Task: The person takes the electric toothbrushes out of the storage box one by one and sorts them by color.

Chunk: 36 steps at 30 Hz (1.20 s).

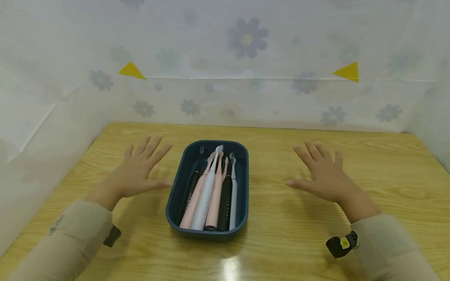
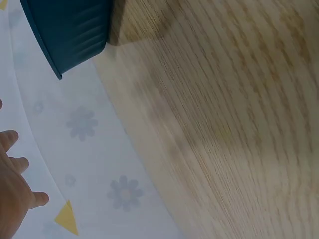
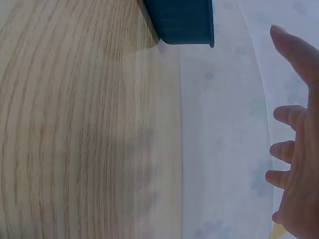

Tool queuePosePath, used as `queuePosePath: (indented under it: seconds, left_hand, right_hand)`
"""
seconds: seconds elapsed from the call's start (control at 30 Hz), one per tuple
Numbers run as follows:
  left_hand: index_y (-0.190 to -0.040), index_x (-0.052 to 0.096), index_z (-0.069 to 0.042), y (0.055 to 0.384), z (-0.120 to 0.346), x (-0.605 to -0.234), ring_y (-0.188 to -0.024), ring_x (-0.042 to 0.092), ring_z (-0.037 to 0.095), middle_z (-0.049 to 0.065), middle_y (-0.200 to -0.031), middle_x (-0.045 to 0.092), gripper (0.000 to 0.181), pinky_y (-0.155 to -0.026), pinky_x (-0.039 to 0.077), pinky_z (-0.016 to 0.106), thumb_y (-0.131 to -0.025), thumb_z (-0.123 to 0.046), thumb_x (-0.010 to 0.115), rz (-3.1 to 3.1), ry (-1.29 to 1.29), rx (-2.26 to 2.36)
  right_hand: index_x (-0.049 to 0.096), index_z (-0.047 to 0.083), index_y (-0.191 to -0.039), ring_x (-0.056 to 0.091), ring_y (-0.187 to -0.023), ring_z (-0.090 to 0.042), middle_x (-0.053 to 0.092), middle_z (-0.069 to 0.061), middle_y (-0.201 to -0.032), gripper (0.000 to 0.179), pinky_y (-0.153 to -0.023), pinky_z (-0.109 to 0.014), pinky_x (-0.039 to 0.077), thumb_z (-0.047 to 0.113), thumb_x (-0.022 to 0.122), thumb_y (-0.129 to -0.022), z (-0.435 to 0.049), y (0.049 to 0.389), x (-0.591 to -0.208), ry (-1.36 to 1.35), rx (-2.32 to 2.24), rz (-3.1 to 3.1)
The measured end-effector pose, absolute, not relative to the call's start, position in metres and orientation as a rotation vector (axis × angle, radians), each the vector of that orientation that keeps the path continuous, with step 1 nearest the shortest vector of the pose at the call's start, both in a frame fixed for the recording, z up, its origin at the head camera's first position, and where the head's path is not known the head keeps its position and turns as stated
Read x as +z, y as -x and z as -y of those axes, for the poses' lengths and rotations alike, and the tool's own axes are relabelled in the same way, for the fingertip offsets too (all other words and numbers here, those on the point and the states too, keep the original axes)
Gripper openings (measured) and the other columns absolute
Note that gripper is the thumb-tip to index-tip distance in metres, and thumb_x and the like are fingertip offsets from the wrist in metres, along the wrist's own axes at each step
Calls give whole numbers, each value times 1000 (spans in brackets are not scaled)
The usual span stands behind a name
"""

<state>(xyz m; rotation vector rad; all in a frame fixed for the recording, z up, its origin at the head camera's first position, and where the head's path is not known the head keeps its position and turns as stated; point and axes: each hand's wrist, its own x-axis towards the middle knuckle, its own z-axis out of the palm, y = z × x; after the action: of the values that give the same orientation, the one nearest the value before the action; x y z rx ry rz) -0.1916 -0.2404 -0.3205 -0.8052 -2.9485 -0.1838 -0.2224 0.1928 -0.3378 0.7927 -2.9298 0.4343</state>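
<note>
A dark blue bin (image 1: 203, 235) stands on the wooden table, holding several electric toothbrushes side by side. Among them are a white toothbrush (image 1: 203, 201) on top, a pink toothbrush (image 1: 215, 198) and a black toothbrush (image 1: 224, 204), their brush heads pointing to the far end. My left hand (image 1: 136, 173) hovers left of the bin with fingers spread, its thumb tip close by the rim. Farther off on the right, my right hand (image 1: 323, 175) is held over the table, fingers spread and holding nothing. Both wrist views show the bin's outer wall (image 2: 75, 35).
The wooden table (image 1: 274, 276) meets a white flower-printed sheet (image 1: 200, 72) at the back, with more sheeting at both sides. Yellow triangles (image 1: 348, 71) are on the sheet. A small black device (image 1: 341, 244) is strapped below the right sleeve.
</note>
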Motion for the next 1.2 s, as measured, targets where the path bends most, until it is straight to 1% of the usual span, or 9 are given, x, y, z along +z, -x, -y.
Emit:
queuePosePath:
  seconds: [0.1,0.2,0.37,0.43,0.63,0.8,1.07,1.2]
  left_hand:
    - [-140,5,-21,191,238,-322,-126,-14,30,9,-143,-9,87,-89,-2,63,-76,-58,50,2935,816,-182]
    - [-140,4,-22,190,236,-323,-126,-14,29,9,-143,-8,87,-90,-1,63,-75,-59,49,2926,824,-175]
    - [-140,3,-22,189,232,-326,-126,-16,28,7,-143,-9,88,-90,-3,62,-75,-60,48,2929,851,-182]
    - [-140,3,-22,188,231,-327,-126,-16,27,7,-143,-9,88,-91,-4,61,-76,-60,48,2931,864,-187]
    - [-140,5,-20,187,227,-327,-127,-14,29,7,-143,-8,88,-91,-2,62,-75,-60,48,2919,902,-170]
    - [-140,4,-22,186,227,-329,-127,-12,29,7,-144,-8,87,-91,-1,61,-75,-61,47,2935,920,-136]
    - [-140,9,-20,184,228,-334,-128,-7,31,8,-144,-3,86,-92,0,60,-75,-61,47,2971,948,-167]
    - [-140,11,-19,184,229,-339,-128,-8,30,7,-144,-2,85,-92,1,60,-75,-61,47,2982,955,-167]
  right_hand:
    - [14,19,-140,2,-127,-37,5,-16,-142,85,-88,-61,-11,60,50,-74,-187,222,-339,-810,435,2939]
    - [15,19,-140,3,-127,-36,6,-16,-142,85,-89,-61,-9,60,50,-74,-182,221,-338,-836,444,2927]
    - [17,17,-139,5,-127,-36,7,-16,-142,85,-89,-61,-8,60,50,-74,-173,220,-337,-872,445,2914]
    - [16,17,-139,4,-127,-35,7,-16,-142,85,-89,-60,-9,61,49,-74,-170,219,-337,-883,442,2910]
    - [14,17,-140,3,-127,-34,7,-17,-142,84,-89,-61,-8,60,48,-76,-159,217,-336,-945,465,2887]
    - [13,18,-140,6,-127,-33,8,-15,-142,85,-90,-60,-6,62,47,-75,-148,215,-337,-973,470,2872]
    - [15,18,-140,6,-128,-32,10,-13,-142,84,-92,-59,-5,60,49,-75,-130,211,-337,-1026,515,2844]
    - [15,18,-139,7,-128,-31,11,-12,-142,84,-92,-59,-3,62,46,-75,-123,210,-339,-1059,544,2827]
